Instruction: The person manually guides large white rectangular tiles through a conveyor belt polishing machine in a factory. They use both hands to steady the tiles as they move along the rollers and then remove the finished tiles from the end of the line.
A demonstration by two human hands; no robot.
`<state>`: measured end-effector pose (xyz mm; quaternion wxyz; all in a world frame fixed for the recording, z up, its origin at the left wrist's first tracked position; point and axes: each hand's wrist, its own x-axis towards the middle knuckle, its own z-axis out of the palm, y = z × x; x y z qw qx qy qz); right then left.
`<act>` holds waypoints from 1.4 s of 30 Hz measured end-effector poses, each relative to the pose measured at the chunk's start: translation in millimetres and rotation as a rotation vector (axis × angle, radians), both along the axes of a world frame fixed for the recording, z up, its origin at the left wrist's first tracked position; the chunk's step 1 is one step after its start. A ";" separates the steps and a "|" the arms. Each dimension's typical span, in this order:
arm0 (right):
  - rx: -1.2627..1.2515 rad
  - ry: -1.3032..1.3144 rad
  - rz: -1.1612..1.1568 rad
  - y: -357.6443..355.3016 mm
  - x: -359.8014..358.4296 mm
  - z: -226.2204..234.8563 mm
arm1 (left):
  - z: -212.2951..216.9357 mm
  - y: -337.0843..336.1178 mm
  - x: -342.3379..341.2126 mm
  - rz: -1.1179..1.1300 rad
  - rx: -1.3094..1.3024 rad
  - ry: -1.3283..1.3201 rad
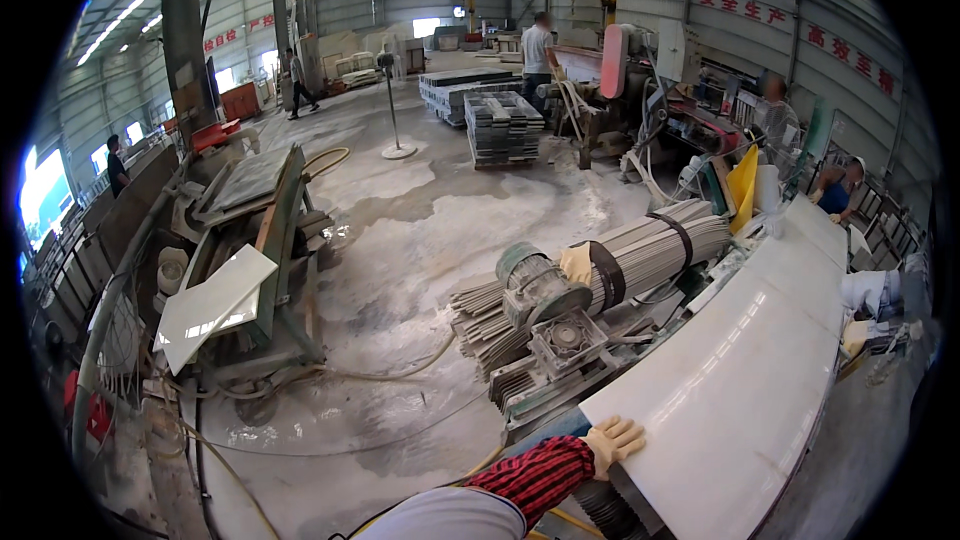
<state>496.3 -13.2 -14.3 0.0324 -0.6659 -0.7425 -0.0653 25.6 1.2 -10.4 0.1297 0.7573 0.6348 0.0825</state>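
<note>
My left hand (613, 443), in a cream work glove below a red and black checked sleeve, lies flat with fingers spread on the near end of a long glossy white stone slab (735, 370). The slab stretches away to the right along a machine bed. Beside it stands a dusty electric motor (540, 285) on its mount. Behind the motor lies a strapped bundle of thin pale strips (650, 245), with a cream glove or cloth (576, 264) on it. My right hand is out of the picture.
Past the slab's far end a person in blue (835, 190) bends down. Stacked grey slabs (503, 128) stand near another person (538, 50) at a machine. At left, white panels (215, 305) rest on a frame. A hose (390, 374) crosses the wet floor.
</note>
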 end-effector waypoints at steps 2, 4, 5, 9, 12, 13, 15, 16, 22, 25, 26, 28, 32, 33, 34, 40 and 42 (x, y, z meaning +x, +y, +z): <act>0.029 0.009 0.014 0.7 1.1 -4.4 | 1.2 -1.2 -0.1 -0.003 -0.006 -0.003; 0.071 -0.013 0.030 0.6 1.7 -7.4 | 1.7 -2.0 0.3 0.001 0.009 -0.009; 0.100 -0.040 0.040 0.0 2.1 -8.9 | 1.3 -2.5 1.0 0.004 0.000 -0.008; 0.220 -0.150 0.082 -2.3 6.1 -14.9 | -4.6 -4.7 6.1 0.044 0.010 -0.026; 0.184 -0.167 0.059 -2.9 7.3 -18.8 | -7.5 -7.2 8.8 0.064 0.050 -0.004; 0.224 -0.176 0.075 -2.7 6.4 -19.2 | -6.8 -8.1 8.7 0.064 0.043 0.001; 0.303 -0.192 0.103 -3.3 2.8 -17.6 | -2.1 -11.2 7.4 0.060 0.006 0.002; 0.271 -0.167 0.100 -3.1 0.2 -15.2 | 1.9 -13.3 6.7 0.053 -0.024 -0.001; -0.173 0.067 -0.066 -12.0 -10.9 10.4 | 22.6 -39.4 2.5 0.030 0.032 0.002; -0.161 0.329 -0.080 -21.8 -10.8 15.2 | 27.3 -45.1 -2.2 -0.016 0.081 0.186; -0.190 0.351 -0.101 -21.2 -10.0 15.5 | 27.7 -45.5 -3.5 -0.013 0.082 0.174; -0.210 0.379 -0.118 -23.1 -9.3 15.5 | 27.7 -42.5 -10.8 -0.035 0.088 0.085; -0.143 0.384 -0.111 -23.4 -10.7 14.3 | 24.5 -29.2 -34.3 -0.019 0.184 -0.058; -0.105 0.392 -0.093 -22.8 -10.5 14.0 | 23.3 -24.4 -40.1 0.019 0.218 -0.012; -0.078 0.399 -0.077 -22.0 -8.5 14.2 | 21.5 -20.5 -44.4 0.065 0.254 0.034; 0.084 0.334 -0.030 -3.6 0.7 14.4 | 17.8 3.7 -52.5 0.130 0.308 0.206; 0.065 0.304 -0.032 10.8 0.5 15.5 | 18.7 16.0 -49.9 0.151 0.263 0.212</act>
